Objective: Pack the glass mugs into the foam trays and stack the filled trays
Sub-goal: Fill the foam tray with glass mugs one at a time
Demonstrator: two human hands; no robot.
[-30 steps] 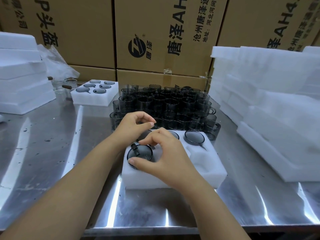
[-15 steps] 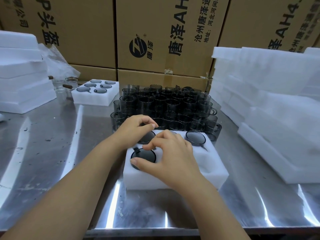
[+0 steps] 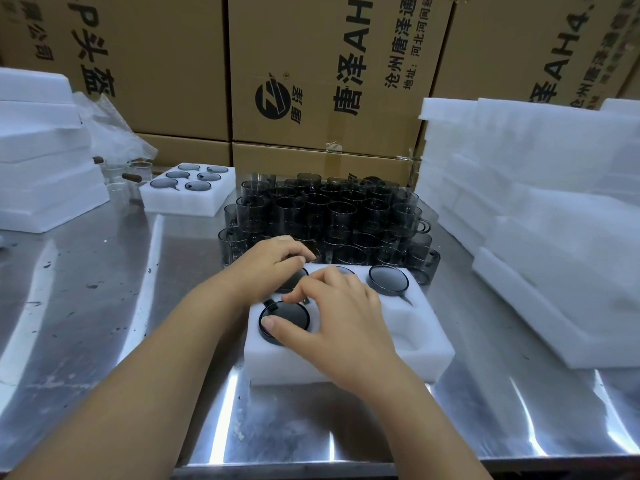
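Note:
A white foam tray [image 3: 426, 341] lies in front of me on the steel table. Dark glass mugs sit bottom-up in its slots: one front-left [image 3: 289, 315], one back-left [image 3: 294, 282], one back-right [image 3: 388, 278]. My right hand [image 3: 339, 317] pinches the front-left mug, thumb on its near rim and fingers on its far rim. My left hand [image 3: 273, 261] curls over the back-left mug and hides most of it. The tray's front-right slots are hidden or bare. Behind the tray stand several loose smoky mugs [image 3: 332, 216] in a tight cluster.
A filled foam tray [image 3: 180, 206] sits at the back left beside clear glasses [image 3: 135, 174] and a plastic bag [image 3: 110, 133]. Foam tray stacks stand at the left [image 3: 45, 174] and right [image 3: 554, 220]. Cardboard boxes [image 3: 329, 81] wall off the back.
Both hands stay over the tray's left side. My left fingers have settled a little lower over the back-left mug; my right hand keeps its hold on the front-left mug.

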